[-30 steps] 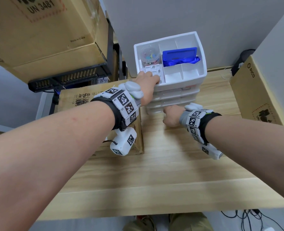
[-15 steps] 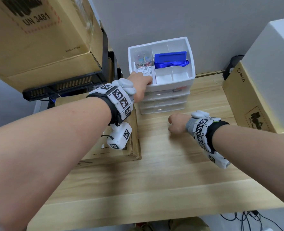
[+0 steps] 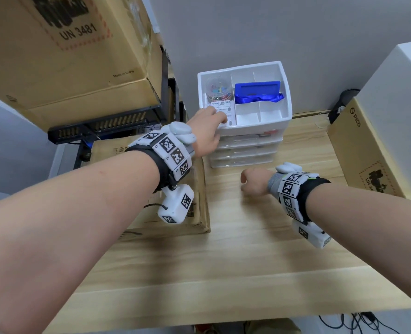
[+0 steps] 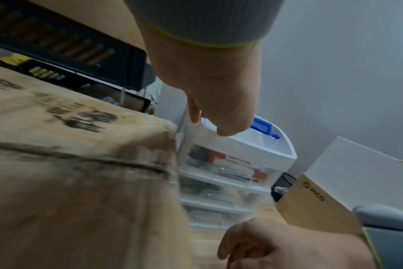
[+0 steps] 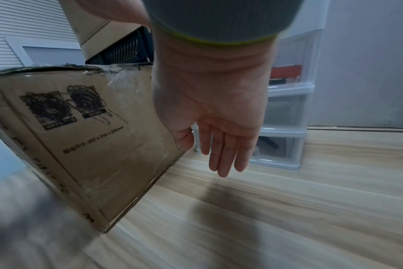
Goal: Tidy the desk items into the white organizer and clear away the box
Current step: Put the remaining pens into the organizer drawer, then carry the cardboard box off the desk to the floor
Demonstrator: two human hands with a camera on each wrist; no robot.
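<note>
The white organizer (image 3: pixel 259 130) stands at the back of the wooden desk (image 3: pixel 247 261), its drawers closed. Its top tray holds a jar of coloured clips (image 3: pixel 218 89), a blue card holder with ribbon (image 3: pixel 257 89) and a notes pack (image 3: pixel 223 107). My left hand (image 3: pixel 208 131) grips the tray's front-left corner, with the fingers over the rim on the notes pack and the thumb outside (image 4: pixel 193 112). My right hand (image 3: pixel 252 184) hovers in front of the drawers, fingers straight and holding nothing (image 5: pixel 219 145). The brown cardboard box (image 5: pixel 81 136) sits left of the organizer, under my left wrist.
A big cardboard box (image 3: pixel 67 56) rests on a black rack (image 3: pixel 103 126) at the back left. At the right stands a PICO carton (image 3: pixel 373 153) with a white box (image 3: pixel 397 92) on it. Behind is a grey wall. Cables hang below the desk's front edge.
My right hand has drawn back from the organizer's drawers toward me and now hangs over the desk. My left hand has stayed on the organizer's corner.
</note>
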